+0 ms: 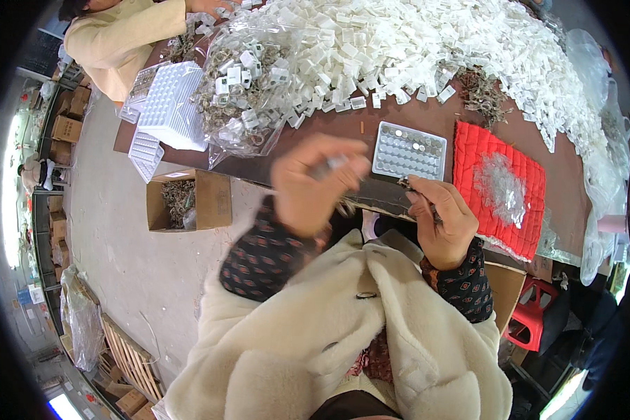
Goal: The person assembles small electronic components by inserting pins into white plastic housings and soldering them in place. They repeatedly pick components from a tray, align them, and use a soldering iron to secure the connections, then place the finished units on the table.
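My left hand (pixel 315 183) is blurred by motion over the table's front edge. Its fingers are curled round a small pale piece (pixel 337 162) whose kind is too smeared to make out. My right hand (pixel 446 220) is closed at the near right, pinching a small dark metal part (pixel 404 182) between thumb and forefinger. Just beyond both hands lies a white plastic tray (pixel 407 168) with rows of round pockets. Small round metallic pieces sit in its far rows and partly in the middle; the near rows show bare pockets.
A huge heap of clear plastic pieces (pixel 371 52) covers the far table. At left are a bag of parts (pixel 241 98), stacked white trays (pixel 171 105) and a carton (pixel 213 199) on the floor. A red quilted cloth (pixel 469 157) bears clear film pieces. Another person's sleeve (pixel 119 42) shows far left.
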Available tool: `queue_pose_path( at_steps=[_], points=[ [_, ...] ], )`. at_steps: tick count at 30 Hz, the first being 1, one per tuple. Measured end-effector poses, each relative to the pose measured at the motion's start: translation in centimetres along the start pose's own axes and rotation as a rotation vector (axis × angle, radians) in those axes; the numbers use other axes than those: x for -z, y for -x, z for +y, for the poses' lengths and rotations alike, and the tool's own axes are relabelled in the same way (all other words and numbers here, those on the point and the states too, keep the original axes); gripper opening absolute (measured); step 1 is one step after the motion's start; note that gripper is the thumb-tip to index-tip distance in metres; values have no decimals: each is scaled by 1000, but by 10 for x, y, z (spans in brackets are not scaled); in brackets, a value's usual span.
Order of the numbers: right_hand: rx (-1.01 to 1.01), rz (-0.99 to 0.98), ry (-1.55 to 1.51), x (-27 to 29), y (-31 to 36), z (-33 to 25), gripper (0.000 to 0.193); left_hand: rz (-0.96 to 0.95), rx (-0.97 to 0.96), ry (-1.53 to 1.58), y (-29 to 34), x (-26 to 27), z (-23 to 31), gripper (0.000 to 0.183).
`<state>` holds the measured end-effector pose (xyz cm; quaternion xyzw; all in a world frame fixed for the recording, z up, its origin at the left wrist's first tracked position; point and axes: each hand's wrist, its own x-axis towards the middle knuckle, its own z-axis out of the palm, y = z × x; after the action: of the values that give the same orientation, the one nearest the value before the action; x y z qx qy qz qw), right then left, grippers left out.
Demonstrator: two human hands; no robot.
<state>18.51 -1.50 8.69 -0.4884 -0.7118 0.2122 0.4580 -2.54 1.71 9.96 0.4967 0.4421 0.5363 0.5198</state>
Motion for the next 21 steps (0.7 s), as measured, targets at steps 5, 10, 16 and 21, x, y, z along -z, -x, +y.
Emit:
queue_pose_path(
  at_steps=[5,10,16,21],
  points=[
    [-69,25,-73,11,3,4,29,360,-576,-552,-66,61,51,10],
    [-246,68,-297,18,3,26,14,320,-846,-1354,-103,74,72,25],
    [-352,183,-698,17,-1,80,11,-67,-461,-807,-79,-3,4,17],
    [-268,174,-845,14,4,105,11,-90,-492,-1072,-126,-56,-54,33]
  ],
)
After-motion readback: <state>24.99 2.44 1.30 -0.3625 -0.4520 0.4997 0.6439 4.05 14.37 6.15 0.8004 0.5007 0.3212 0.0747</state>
